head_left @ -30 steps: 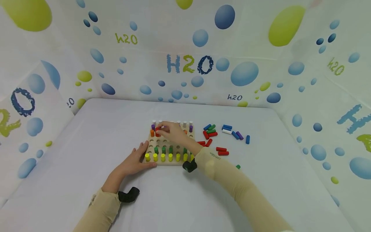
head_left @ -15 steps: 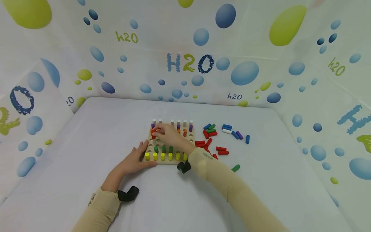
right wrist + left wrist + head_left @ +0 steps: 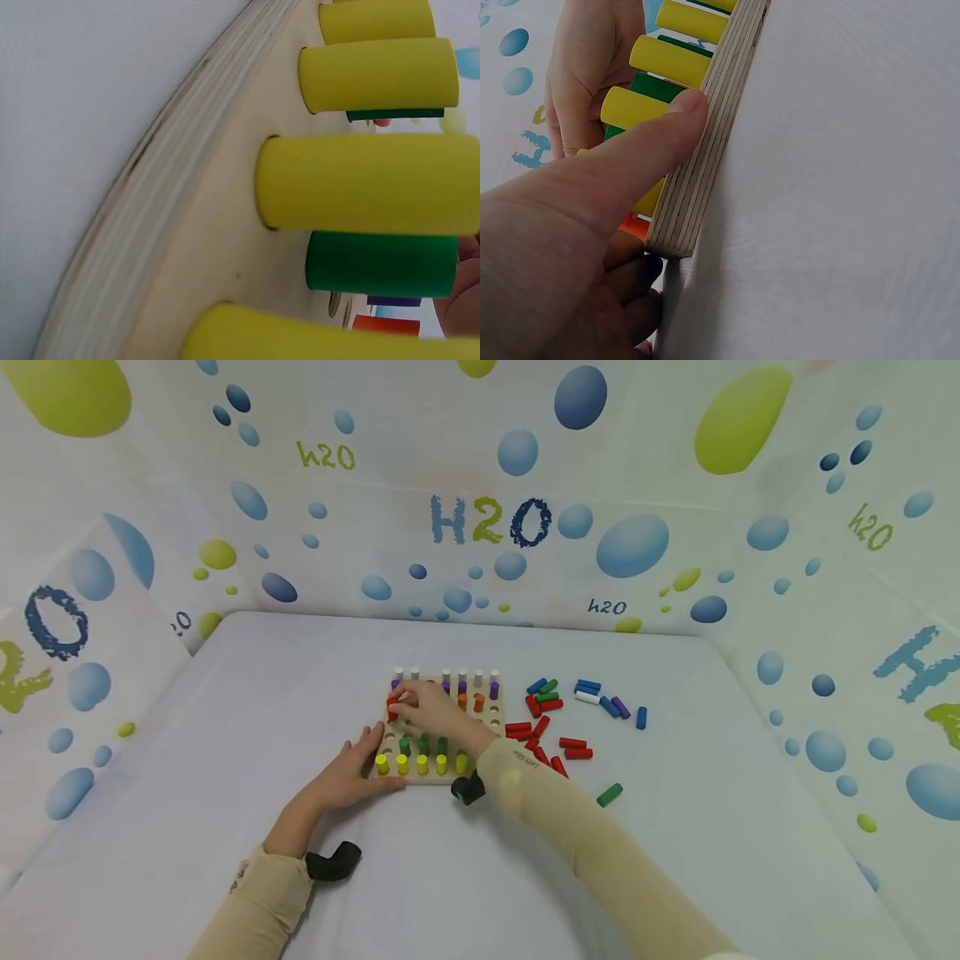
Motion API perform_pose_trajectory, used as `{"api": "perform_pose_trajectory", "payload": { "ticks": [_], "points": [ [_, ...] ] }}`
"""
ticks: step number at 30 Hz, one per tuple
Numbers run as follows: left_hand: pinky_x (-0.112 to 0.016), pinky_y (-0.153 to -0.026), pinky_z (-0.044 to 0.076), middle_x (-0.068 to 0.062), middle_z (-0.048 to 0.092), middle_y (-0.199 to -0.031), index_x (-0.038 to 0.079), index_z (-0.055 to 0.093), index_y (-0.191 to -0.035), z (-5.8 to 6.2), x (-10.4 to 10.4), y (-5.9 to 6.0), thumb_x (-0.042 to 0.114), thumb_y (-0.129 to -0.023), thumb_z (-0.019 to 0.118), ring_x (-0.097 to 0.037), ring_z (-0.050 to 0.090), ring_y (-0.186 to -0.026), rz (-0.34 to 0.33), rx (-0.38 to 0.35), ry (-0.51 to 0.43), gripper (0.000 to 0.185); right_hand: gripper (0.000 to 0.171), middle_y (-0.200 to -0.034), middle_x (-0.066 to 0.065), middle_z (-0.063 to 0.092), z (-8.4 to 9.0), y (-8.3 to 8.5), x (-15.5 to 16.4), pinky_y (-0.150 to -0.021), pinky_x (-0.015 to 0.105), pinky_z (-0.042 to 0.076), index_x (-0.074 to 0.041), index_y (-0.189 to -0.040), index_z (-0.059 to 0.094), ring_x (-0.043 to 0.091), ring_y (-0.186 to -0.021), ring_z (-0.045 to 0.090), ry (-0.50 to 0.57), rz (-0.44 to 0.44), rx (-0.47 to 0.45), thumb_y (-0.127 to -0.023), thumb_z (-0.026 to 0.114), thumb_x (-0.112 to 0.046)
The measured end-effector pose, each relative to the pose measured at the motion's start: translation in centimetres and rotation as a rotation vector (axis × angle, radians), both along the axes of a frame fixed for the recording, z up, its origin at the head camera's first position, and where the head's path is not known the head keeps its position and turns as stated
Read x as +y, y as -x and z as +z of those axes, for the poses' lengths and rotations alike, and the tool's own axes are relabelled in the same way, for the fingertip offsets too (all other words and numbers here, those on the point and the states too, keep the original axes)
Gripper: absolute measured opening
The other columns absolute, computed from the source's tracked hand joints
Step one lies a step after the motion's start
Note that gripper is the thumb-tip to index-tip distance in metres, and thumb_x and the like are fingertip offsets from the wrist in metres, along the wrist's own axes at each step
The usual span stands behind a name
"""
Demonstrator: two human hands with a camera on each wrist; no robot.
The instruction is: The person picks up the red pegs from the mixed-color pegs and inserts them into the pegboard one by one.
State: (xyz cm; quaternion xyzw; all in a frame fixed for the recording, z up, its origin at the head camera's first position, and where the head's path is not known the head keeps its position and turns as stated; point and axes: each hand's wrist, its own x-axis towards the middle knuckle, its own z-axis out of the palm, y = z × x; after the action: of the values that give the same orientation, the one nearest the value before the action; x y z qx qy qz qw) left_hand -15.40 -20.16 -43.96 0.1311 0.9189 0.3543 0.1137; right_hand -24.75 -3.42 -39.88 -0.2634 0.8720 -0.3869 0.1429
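Observation:
A wooden pegboard (image 3: 486,717) lies on the table, with yellow pegs (image 3: 422,765) standing along its front row and green pegs (image 3: 423,745) behind them. My right hand (image 3: 435,706) pinches a red peg (image 3: 392,708) upright over the left edge of the board; whether its lower end is in a hole I cannot tell. My left hand (image 3: 345,785) holds the near left corner, its thumb along the plywood front edge (image 3: 697,157) in the left wrist view. Farther back stand orange pegs (image 3: 478,703), purple pegs (image 3: 494,692) and white pegs (image 3: 478,678), partly hidden by the right hand.
Right of the board lie several loose red pegs (image 3: 576,754), blue pegs (image 3: 641,718) and green pegs, one green peg (image 3: 610,794) nearer the front. A white peg (image 3: 587,698) and a purple peg (image 3: 620,708) lie among them. A printed curtain surrounds the white table (image 3: 300,693).
My right hand has moved left with the red peg, from above the second column to the leftmost column, and slightly nearer. The left hand has stayed at the corner.

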Motion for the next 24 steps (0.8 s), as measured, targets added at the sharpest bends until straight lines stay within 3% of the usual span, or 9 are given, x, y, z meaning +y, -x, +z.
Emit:
{"api": "perform_pose_trajectory", "payload": {
  "ticks": [9, 24],
  "points": [
    [-0.054, -0.109, -0.001, -0.020, 0.010, -0.150, 0.001, 0.008, -0.146, 0.05, 0.02, -0.07, 0.050, -0.077, 0.067, -0.035, 0.002, -0.137, 0.000, 0.004, 0.004, 0.102, 0.023, -0.102, 0.002, 0.063, -0.38, -0.44, -0.48, -0.066, 0.015, 0.049, -0.014, -0.113, 0.057, 0.007, -0.076, 0.059, -0.014, -0.005, -0.052, -0.093, 0.054, -0.025],
    [-0.054, -0.109, 0.000, -0.022, 0.010, -0.150, 0.002, 0.009, -0.146, 0.16, 0.16, -0.04, 0.051, -0.077, 0.066, -0.037, 0.003, -0.137, 0.002, 0.007, 0.013, 0.102, 0.020, -0.115, 0.004, 0.061, -0.22, -0.59, -0.47, -0.069, 0.011, 0.048, -0.012, -0.109, 0.057, 0.006, -0.087, 0.059, -0.061, 0.017, -0.044, -0.091, 0.057, -0.021]
  ]
}}
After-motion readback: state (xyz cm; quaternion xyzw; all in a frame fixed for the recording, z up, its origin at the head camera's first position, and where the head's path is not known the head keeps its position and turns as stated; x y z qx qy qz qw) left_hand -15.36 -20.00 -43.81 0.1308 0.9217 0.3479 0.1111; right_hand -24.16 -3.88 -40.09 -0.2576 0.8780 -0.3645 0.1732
